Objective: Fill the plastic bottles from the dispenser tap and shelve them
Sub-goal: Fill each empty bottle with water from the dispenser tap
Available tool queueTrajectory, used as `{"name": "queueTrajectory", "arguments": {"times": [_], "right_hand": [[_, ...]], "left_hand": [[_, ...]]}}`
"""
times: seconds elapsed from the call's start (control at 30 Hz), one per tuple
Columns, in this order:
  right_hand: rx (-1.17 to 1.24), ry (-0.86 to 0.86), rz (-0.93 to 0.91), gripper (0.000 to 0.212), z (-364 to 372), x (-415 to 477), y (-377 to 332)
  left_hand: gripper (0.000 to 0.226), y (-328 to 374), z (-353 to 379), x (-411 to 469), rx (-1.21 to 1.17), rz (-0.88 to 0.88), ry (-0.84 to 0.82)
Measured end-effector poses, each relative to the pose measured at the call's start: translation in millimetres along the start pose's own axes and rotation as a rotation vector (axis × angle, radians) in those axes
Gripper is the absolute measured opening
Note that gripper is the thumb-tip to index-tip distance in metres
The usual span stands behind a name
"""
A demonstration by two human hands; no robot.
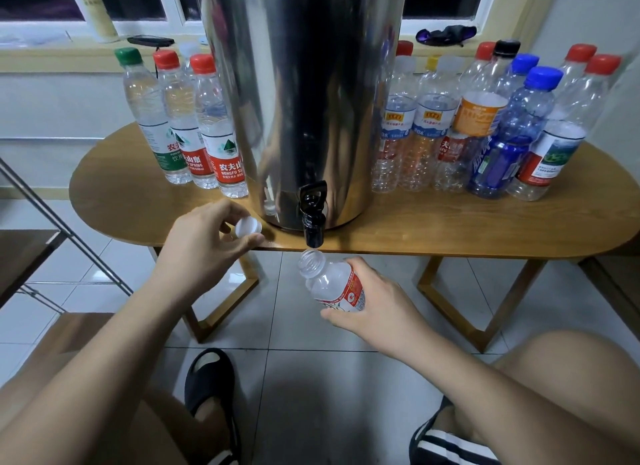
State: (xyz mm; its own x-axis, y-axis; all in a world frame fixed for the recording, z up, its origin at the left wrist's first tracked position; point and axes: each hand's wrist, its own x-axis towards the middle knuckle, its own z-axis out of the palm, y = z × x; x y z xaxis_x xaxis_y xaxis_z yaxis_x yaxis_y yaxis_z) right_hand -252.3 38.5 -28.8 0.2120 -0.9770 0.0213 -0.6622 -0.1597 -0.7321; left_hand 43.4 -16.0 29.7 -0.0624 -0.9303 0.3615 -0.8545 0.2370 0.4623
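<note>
At the table's (450, 229) front edge: steel dispenser (304, 83), its tap (313, 222) overhanging open floor (311, 343). Right hand (377, 301) wraps 1 uncapped bottle (323, 281), tilted, mouth just under the tap. Left hand (204, 246) pinches a white cap (247, 226) at the edge, beside the dispenser's base.

You can read 农夫山 and "NONGFU S" on the red label of the front left bottle (227, 166). The neighbouring bottle (189, 159) shows 山泉 and "SPRING". Other labels are too blurred to read.
</note>
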Motion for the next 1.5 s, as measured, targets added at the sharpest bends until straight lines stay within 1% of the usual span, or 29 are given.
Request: {"name": "queueTrajectory", "arguments": {"times": [0.2,0.33,0.4,0.47,0.57,0.63,0.7,0.77,0.83,1.0,1.17,1.3,1.5], "right_hand": [[0.013,0.057,0.025,0.06,8,7,10],[0.144,0.065,0.065,0.068,9,8,12],[0.195,0.054,0.083,0.071,9,8,12],[0.203,0.053,0.083,0.071,9,8,10],[0.197,0.05,0.09,0.066,9,7,7],[0.205,0.044,0.097,0.064,10,7,4],[0.218,0.048,0.103,0.061,12,9,0],[0.196,0.049,0.092,0.058,12,10,-4],[0.171,0.05,0.078,0.058,11,10,-6],[0.204,0.054,0.099,0.06,12,9,-9],[0.251,0.037,0.099,0.059,11,8,-11],[0.28,0.038,0.095,0.059,12,8,-12],[0.308,0.037,0.101,0.059,13,8,-13]], "left_hand": [[0.034,-14,11,7,0.053,-0.057,-0.044],[0.043,-8,7,4,0.026,-0.059,-0.008],[0.042,-1,3,1,-0.009,-0.023,0.042],[0.036,8,-3,-3,-0.067,0.012,0.096],[0.032,32,-8,-9,-0.224,0.04,0.123],[0.035,49,-11,-13,-0.338,0.108,0.118],[0.045,64,-12,-17,-0.409,0.195,0.1],[0.056,73,-10,-19,-0.405,0.265,0.091],[0.062,78,-6,-19,-0.404,0.292,0.095],[0.062,85,1,-16,-0.458,0.319,0.103],[0.056,88,3,-15,-0.514,0.307,0.074],[0.059,87,2,-14,-0.473,0.342,0.074],[0.057,90,0,-16,-0.312,0.411,0.145]]}}
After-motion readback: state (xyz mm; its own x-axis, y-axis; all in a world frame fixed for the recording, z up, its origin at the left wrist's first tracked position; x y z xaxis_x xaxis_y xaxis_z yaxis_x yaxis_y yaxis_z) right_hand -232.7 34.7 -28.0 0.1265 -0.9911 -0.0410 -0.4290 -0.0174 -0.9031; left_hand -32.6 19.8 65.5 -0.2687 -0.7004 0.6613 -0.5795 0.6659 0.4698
